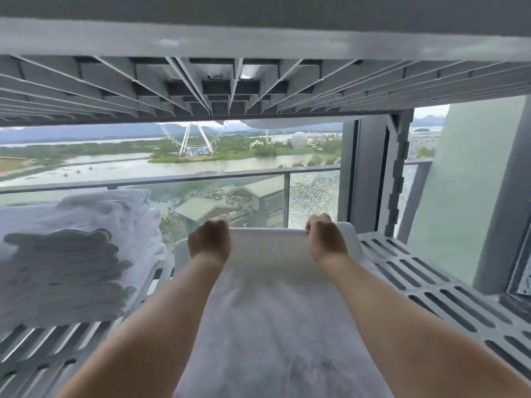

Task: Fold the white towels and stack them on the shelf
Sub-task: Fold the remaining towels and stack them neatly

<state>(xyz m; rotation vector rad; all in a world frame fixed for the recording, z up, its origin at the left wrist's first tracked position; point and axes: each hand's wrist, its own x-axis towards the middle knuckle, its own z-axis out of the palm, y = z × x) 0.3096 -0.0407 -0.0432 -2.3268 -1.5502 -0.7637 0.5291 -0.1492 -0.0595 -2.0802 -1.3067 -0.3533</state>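
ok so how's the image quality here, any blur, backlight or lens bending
Head view: daylight through the window backlights everything, so the towel stack on the left looks grey; the held towel is smeared by motion blur nearer the camera, while the left hand and right hand gripping its far edge look fairly sharp; the wide lens bows the straight edges of the shelf.
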